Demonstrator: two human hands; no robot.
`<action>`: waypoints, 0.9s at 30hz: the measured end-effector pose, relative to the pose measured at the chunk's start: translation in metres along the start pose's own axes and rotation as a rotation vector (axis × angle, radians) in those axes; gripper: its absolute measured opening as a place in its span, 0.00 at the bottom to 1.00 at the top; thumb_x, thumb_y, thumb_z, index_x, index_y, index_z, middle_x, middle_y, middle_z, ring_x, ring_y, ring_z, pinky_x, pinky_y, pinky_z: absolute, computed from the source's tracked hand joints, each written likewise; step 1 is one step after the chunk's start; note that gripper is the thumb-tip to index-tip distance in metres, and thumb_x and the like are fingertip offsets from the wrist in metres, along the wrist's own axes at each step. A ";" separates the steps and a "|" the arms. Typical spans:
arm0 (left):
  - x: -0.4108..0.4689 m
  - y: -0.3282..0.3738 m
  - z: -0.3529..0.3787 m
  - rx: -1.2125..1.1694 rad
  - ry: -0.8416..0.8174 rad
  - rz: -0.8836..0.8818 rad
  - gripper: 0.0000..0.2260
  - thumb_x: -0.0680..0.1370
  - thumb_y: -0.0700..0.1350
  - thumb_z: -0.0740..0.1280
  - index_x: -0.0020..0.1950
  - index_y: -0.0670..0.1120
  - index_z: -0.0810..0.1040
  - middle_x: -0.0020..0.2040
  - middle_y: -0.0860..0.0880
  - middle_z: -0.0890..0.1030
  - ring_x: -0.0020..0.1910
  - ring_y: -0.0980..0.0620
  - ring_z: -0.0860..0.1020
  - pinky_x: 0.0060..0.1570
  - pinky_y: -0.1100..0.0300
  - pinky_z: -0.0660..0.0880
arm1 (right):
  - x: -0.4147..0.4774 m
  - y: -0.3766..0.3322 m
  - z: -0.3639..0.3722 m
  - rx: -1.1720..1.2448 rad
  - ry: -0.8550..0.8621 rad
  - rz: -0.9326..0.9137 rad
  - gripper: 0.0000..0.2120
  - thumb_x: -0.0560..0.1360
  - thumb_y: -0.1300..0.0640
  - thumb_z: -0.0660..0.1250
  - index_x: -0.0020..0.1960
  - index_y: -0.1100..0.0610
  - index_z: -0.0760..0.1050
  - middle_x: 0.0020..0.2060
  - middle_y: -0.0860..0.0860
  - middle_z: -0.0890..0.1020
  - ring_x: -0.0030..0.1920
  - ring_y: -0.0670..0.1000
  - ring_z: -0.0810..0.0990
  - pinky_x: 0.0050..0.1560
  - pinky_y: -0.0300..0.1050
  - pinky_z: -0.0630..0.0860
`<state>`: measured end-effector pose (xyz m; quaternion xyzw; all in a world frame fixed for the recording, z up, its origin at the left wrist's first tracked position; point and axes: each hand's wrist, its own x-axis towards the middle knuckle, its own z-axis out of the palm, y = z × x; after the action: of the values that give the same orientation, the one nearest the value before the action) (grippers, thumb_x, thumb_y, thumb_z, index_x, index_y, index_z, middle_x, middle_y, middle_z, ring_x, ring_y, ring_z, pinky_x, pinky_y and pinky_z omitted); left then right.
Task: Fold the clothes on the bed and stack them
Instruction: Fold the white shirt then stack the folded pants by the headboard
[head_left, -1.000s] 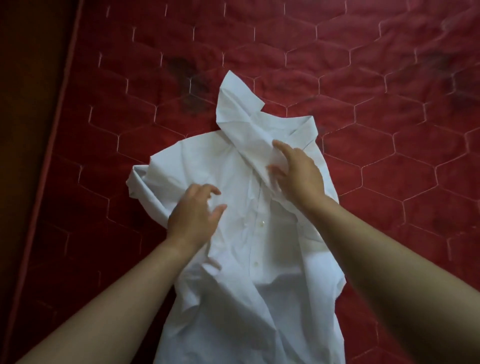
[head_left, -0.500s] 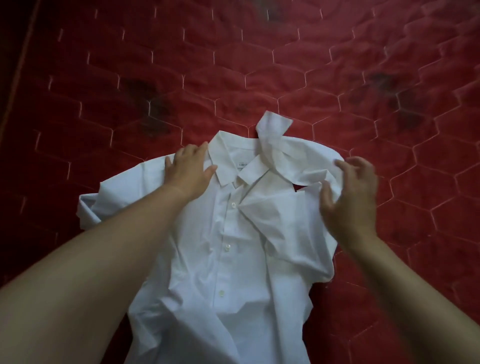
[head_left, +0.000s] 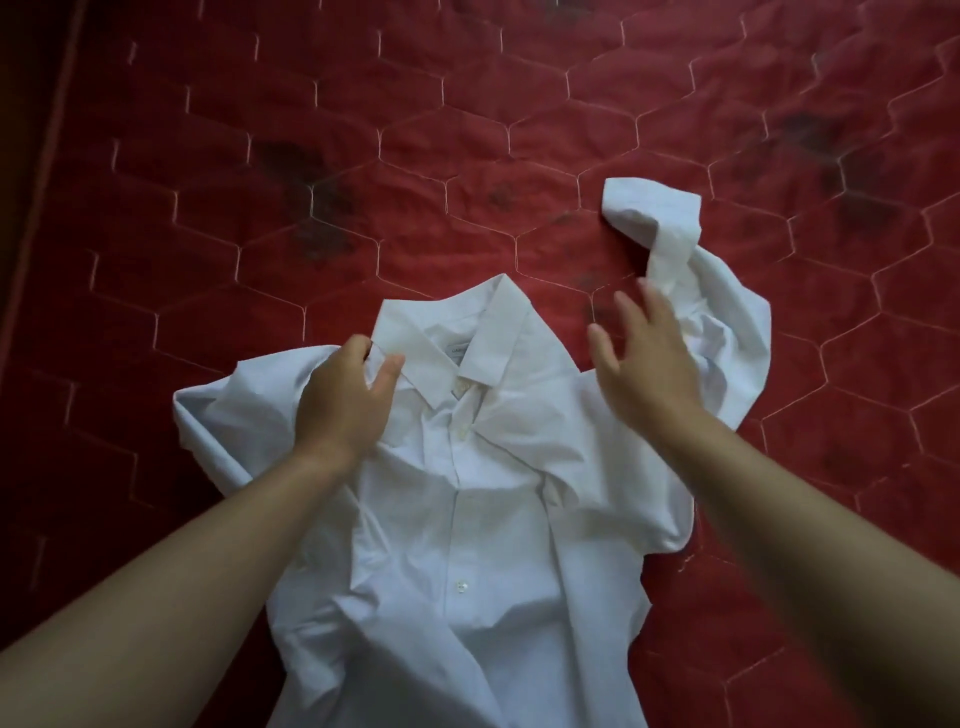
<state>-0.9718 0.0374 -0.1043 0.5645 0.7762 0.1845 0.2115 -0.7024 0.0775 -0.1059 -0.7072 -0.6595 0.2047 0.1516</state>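
Note:
A white button-up shirt (head_left: 483, 525) lies front side up on the red quilted bed (head_left: 467, 156), collar pointing away from me. My left hand (head_left: 345, 402) pinches the fabric at the left side of the collar, thumb and fingers curled on it. My right hand (head_left: 647, 361) hovers with spread fingers over the shirt's right shoulder, holding nothing. The right sleeve (head_left: 675, 239) lies flung out to the upper right, its cuff curled over. The left sleeve (head_left: 218, 421) is bunched at the left.
The red bedcover with hexagon stitching fills the view and carries a few dark stains (head_left: 311, 176). The bed's left edge (head_left: 36, 208) runs along a dark strip at the far left.
The right sleeve, which lay across the chest, now lies thrown out to the upper right. My right hand has let go of it and opened. My left hand stays at the collar.

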 end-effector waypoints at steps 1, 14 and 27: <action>-0.005 -0.004 0.000 -0.019 0.009 -0.010 0.12 0.77 0.51 0.64 0.40 0.44 0.69 0.33 0.50 0.74 0.35 0.47 0.71 0.35 0.56 0.62 | -0.005 -0.008 0.007 0.107 -0.032 -0.063 0.24 0.77 0.49 0.61 0.70 0.57 0.65 0.72 0.53 0.63 0.72 0.52 0.61 0.68 0.52 0.64; -0.032 0.000 -0.045 -0.173 0.125 0.129 0.08 0.77 0.50 0.65 0.42 0.51 0.67 0.30 0.51 0.69 0.32 0.56 0.71 0.30 0.68 0.65 | -0.005 -0.057 -0.014 0.558 -0.308 -0.046 0.06 0.73 0.57 0.67 0.38 0.49 0.78 0.23 0.40 0.69 0.26 0.41 0.66 0.29 0.34 0.63; -0.139 0.154 -0.317 -0.206 0.232 0.274 0.10 0.75 0.55 0.62 0.46 0.49 0.73 0.36 0.55 0.79 0.35 0.58 0.77 0.32 0.65 0.70 | -0.123 -0.160 -0.292 1.013 -0.422 -0.139 0.05 0.75 0.68 0.64 0.49 0.61 0.76 0.34 0.50 0.80 0.36 0.47 0.76 0.37 0.41 0.72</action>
<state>-0.9810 -0.0650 0.2607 0.6153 0.6882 0.3540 0.1503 -0.7043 -0.0155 0.2363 -0.4444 -0.5398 0.6232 0.3503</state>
